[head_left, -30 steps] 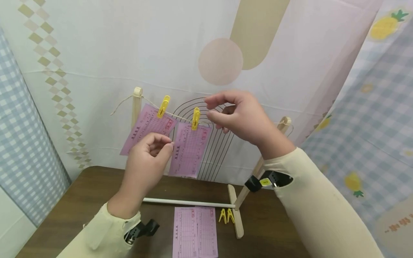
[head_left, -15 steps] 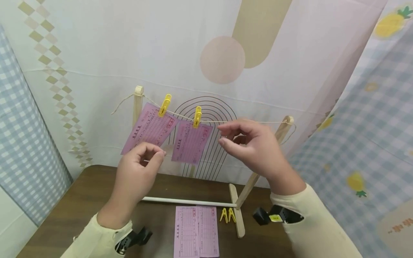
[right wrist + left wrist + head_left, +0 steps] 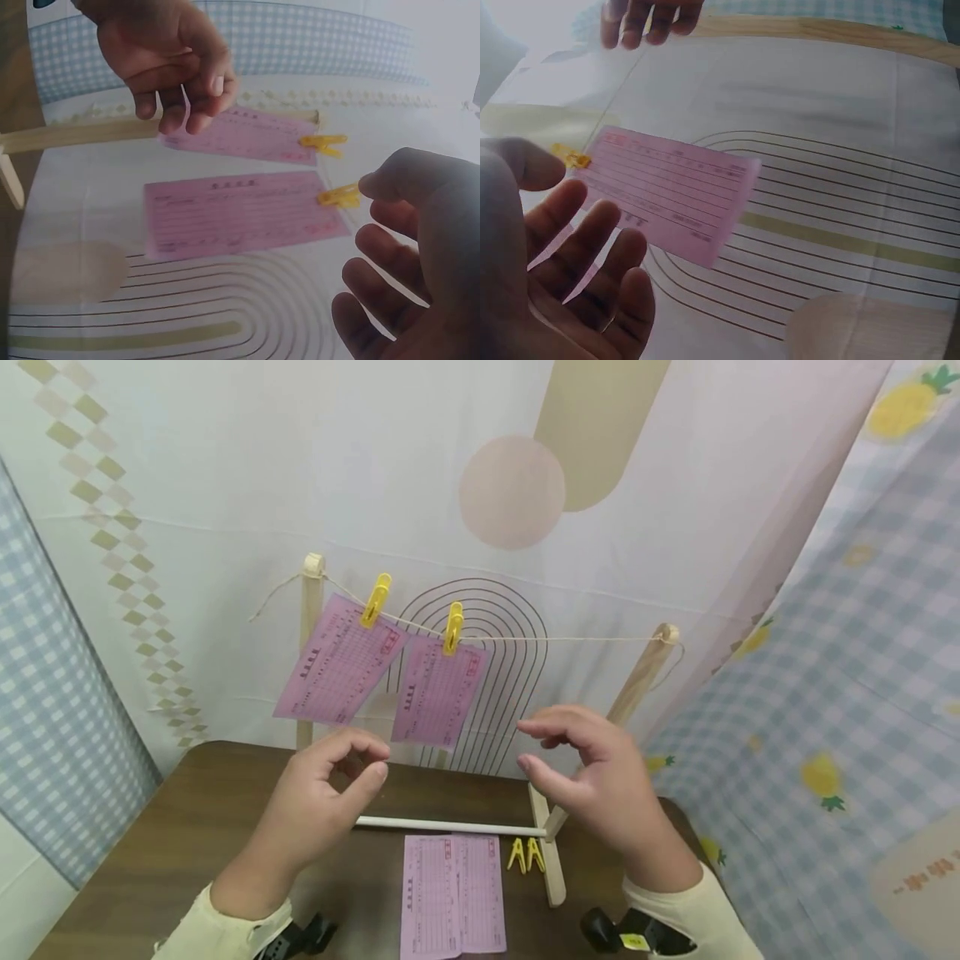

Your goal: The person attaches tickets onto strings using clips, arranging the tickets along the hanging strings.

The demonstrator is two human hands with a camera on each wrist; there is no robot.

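Two pink printed slips hang from a thin string (image 3: 570, 638), each held by a yellow clothespin. The left slip (image 3: 337, 664) hangs tilted under its clothespin (image 3: 376, 600); the second slip (image 3: 438, 693) hangs beside it, under another clothespin (image 3: 453, 628). My left hand (image 3: 318, 802) is in the air just below the left slip, fingers loosely bent, holding nothing. My right hand (image 3: 592, 777) hovers to the right of the second slip, thumb and fingers apart, nothing between them. In the right wrist view both slips and their clothespins (image 3: 340, 196) show between the hands.
On the brown table (image 3: 180, 827) lie two more pink slips (image 3: 453, 893) side by side. Two yellow clothespins (image 3: 525, 855) lie to their right, by the wooden foot (image 3: 553, 872) of the stand. A white rod (image 3: 450, 825) runs low between the wooden posts (image 3: 637, 681).
Both hands have moved down, away from the string, the right one farther, from beside the second clothespin. The second slip has swung a little on the string.
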